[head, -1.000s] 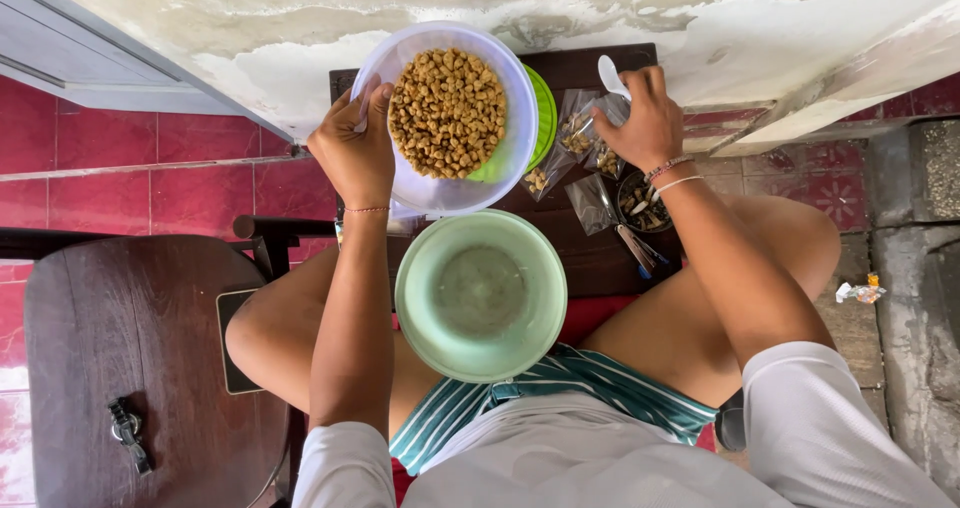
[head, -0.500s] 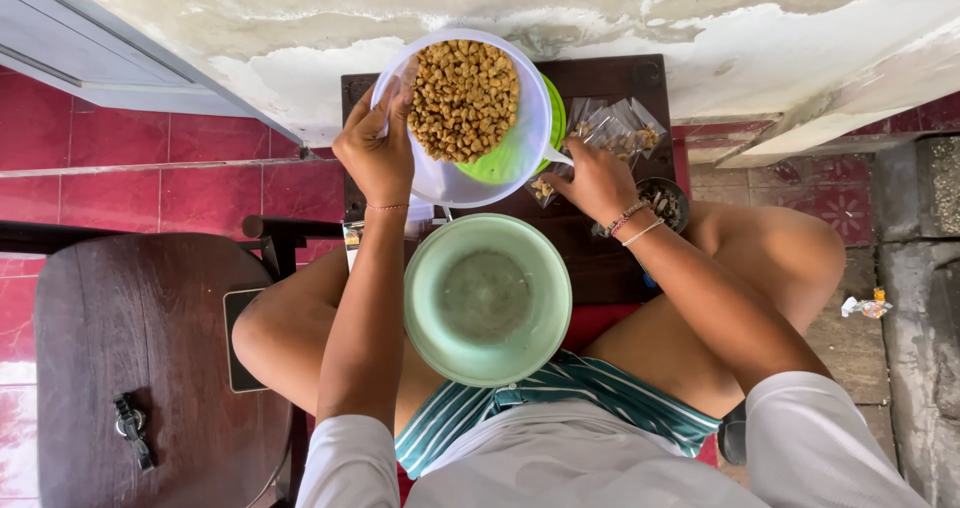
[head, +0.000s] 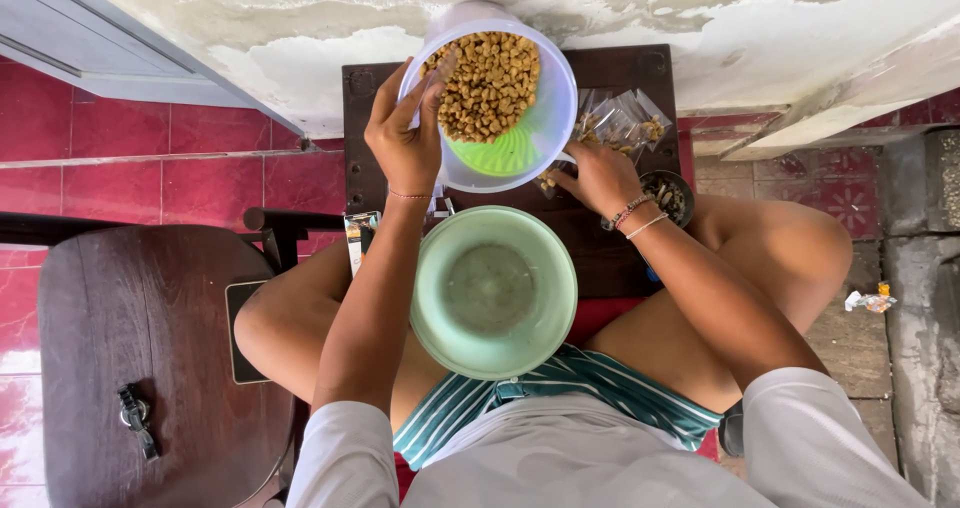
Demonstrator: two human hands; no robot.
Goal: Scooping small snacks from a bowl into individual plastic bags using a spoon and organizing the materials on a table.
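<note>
The white round plastic bowl (head: 553, 118), tilted toward the camera, sits above the dark wooden tabletop (head: 620, 258) and holds a heap of small brown fried snack pieces (head: 487, 86); a bright green ribbed plastic piece (head: 500, 152) lies inside its lower wall, partly buried under the snacks. The left hand (head: 405, 138) grips the bowl's left rim, fingers curled over the edge and reaching in among the pieces. The right hand (head: 600, 176) is below the bowl's right side, its fingers bent downward; the bowl's rim covers the fingertips, so whether they pinch anything cannot be told. Just beyond it lies a cluster of small clear plastic packets (head: 622, 120), flat and crinkled, some with brown bits inside; their lower part is hidden by the hand. A small dark round dish (head: 672, 196) peeks out behind the right wrist, mostly covered. Nearer the person, an empty pale green round plastic bowl (head: 493, 291) rests over the lap. A narrow printed sachet (head: 357, 238) pokes out beside the left forearm, its print too small to read. On a dark wooden stool (head: 120, 318) to the left lies a small dark object, hard to identify.
</note>
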